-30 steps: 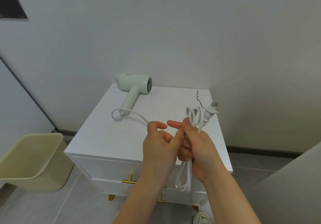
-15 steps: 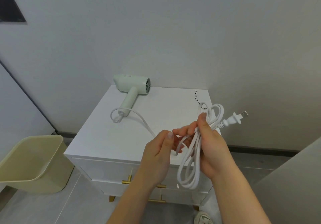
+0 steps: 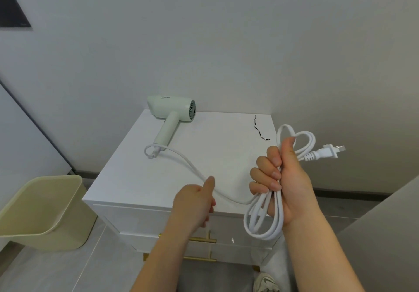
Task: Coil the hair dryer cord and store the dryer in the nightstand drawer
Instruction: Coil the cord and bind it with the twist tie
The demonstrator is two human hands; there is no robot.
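A pale green hair dryer (image 3: 169,114) lies at the back left of the white nightstand (image 3: 136,178). Its white cord (image 3: 181,158) runs from the handle across the top toward me. My right hand (image 3: 288,185) grips several coiled loops of that cord, held upright over the nightstand's right front corner. The plug (image 3: 326,153) sticks out to the right above my fist. My left hand (image 3: 195,203) pinches the slack cord at the front edge. Both drawers are shut, with gold handles (image 3: 199,239) showing below my left wrist.
A beige bin (image 3: 43,210) stands on the floor left of the nightstand. A thin black twist tie (image 3: 259,129) lies at the back right of the top. The wall is close behind. My shoe (image 3: 265,282) shows below on the grey floor.
My hands have separated. The right one carried the coiled loops to the right and up, while the left slid left along the cord, drawing out the slack between them.
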